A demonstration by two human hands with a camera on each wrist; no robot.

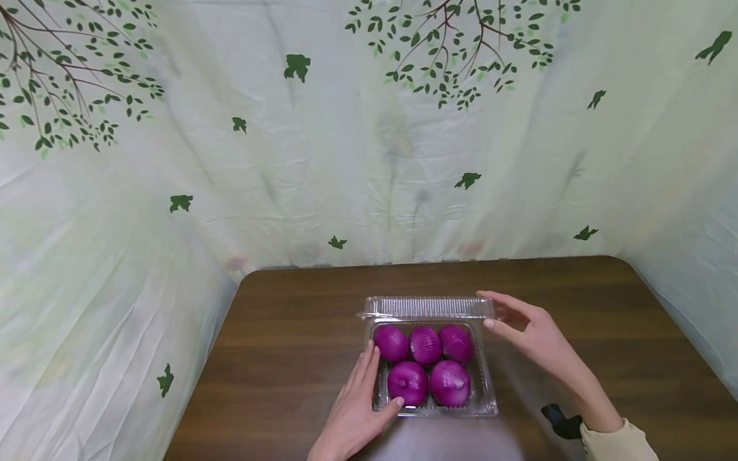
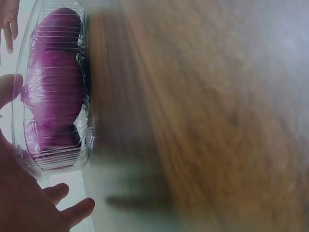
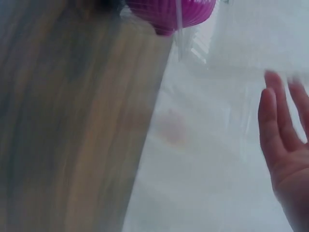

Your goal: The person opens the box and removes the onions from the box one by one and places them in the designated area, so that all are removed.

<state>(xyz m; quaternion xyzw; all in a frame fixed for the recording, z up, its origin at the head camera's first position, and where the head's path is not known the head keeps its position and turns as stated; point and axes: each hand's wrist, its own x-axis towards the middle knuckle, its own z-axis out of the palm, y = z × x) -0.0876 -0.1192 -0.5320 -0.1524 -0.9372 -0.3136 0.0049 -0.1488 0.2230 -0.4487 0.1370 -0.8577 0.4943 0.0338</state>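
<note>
Several purple-red onions [image 1: 425, 346] sit in two rows inside a clear plastic clamshell box [image 1: 483, 397]. Its lid [image 1: 429, 308] is raised at the back, with a ribbed side facing up. Along the box's left side rests my left hand [image 1: 360, 397], fingers extended and thumb over the front left rim. My right hand [image 1: 527, 326] is at the lid's right end, fingertips at its back corner and thumb near its front corner. In the right wrist view, the fingers [image 3: 273, 116] look fairly straight beside the clear plastic.
The box stands on a dark brown wooden table [image 1: 288, 358]. A pale curtain [image 1: 323, 160] printed with leaves and branches hangs behind and around it. A black strap-like object [image 1: 560, 422] shows at my right wrist, beside a cream sleeve [image 1: 617, 443].
</note>
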